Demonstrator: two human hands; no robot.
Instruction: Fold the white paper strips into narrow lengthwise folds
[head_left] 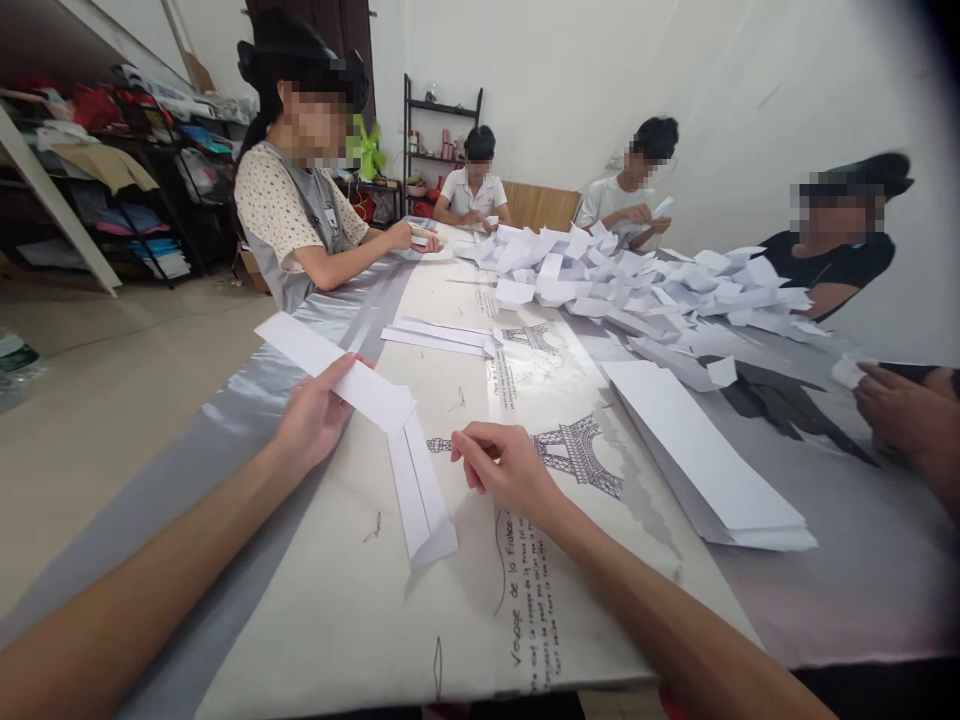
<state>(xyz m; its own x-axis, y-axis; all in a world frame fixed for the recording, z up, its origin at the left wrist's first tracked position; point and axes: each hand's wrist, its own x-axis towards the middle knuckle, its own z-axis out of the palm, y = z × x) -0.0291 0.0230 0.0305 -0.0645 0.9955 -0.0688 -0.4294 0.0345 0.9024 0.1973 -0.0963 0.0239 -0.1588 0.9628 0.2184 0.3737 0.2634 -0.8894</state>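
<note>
My left hand (315,415) grips a long white paper strip (330,370) and holds it tilted above the table. Its near end meets a second folded white strip (420,495) that lies flat on the printed tablecloth (360,620). My right hand (506,470) rests on the cloth just right of that folded strip, fingers curled with nothing visible in them, on an Eiffel Tower drawing (577,455).
A stack of white paper strips (705,460) lies to my right. A few strips (439,337) lie further ahead. A big heap of folded papers (637,280) fills the far table. Four other people sit around it; another person's hand (904,415) is at the right edge. Shelves (142,170) stand left.
</note>
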